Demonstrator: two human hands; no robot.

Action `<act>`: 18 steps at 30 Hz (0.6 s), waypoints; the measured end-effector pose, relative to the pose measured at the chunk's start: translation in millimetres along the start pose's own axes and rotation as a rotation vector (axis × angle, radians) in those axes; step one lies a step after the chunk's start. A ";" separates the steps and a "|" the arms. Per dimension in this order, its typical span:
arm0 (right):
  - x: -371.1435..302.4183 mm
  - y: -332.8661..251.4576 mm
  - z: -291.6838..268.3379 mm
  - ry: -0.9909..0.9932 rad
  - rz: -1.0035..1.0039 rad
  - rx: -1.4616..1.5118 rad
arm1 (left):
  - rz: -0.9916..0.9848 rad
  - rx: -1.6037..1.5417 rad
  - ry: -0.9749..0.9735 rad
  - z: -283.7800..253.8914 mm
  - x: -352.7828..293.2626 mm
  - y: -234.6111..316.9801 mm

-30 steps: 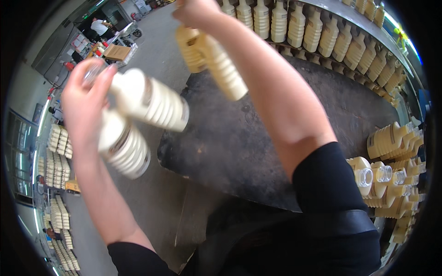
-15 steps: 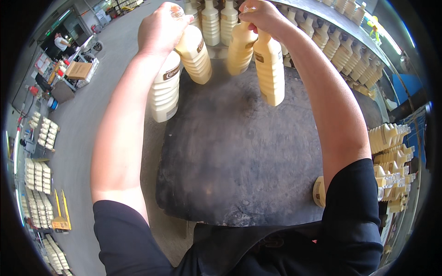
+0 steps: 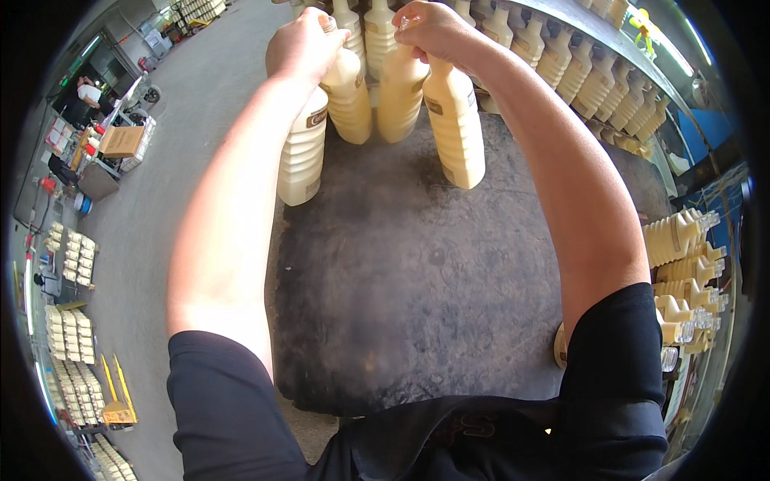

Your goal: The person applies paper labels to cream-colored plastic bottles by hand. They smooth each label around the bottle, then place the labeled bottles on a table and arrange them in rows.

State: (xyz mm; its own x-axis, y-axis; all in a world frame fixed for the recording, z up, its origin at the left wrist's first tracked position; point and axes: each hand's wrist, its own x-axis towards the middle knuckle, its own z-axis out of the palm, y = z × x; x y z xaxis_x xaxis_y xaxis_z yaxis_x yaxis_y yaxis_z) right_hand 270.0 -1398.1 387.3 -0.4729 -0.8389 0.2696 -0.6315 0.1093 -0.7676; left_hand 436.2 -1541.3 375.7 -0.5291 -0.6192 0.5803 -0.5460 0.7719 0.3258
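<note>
At the far edge of the dark tabletop point(image 3: 417, 264), my left hand point(image 3: 305, 48) is closed round the necks of two cream-filled, ribbed bottles. Its outer bottle point(image 3: 301, 156) hangs at the table's left edge; the inner bottle point(image 3: 347, 100) is farther back. My right hand point(image 3: 437, 32) grips two more bottles by their necks: one inner bottle point(image 3: 401, 92) close to the left hand's pair, and one outer bottle point(image 3: 457, 128) tilted, its base toward me. The fingers hide most of the necks. Whether the bases touch the table, I cannot tell.
Rows of similar bottles point(image 3: 597, 84) stand beyond the table and along its right. More bottles point(image 3: 682, 240) lie stacked at the right. A brown carton point(image 3: 122, 141) rests on a cart at the left, where a person point(image 3: 88, 92) stands farther off. Stacked pale bottles point(image 3: 70, 333) line the floor.
My left hand's two bottles have moved to the right, and the right hand's pair slightly left, so the inner bottles are closer together. Both hands keep their hold.
</note>
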 end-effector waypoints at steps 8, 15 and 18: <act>9.0 -3.1 -17.3 -0.074 -0.061 0.020 | 0.023 0.057 0.014 14.8 12.2 4.4; 12.6 -3.5 -17.4 -0.052 -0.056 -0.050 | -0.024 0.092 -0.010 21.6 19.8 2.2; 17.9 -2.1 -17.6 -0.093 -0.058 -0.023 | 0.022 0.093 0.017 21.7 23.3 -4.2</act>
State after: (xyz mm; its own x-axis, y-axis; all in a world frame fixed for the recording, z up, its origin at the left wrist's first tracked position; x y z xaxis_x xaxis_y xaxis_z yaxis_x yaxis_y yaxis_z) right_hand 252.0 -1403.9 403.9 -0.3767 -0.8899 0.2572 -0.6706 0.0704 -0.7385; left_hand 412.1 -1562.1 371.7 -0.5312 -0.5992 0.5990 -0.5929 0.7679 0.2425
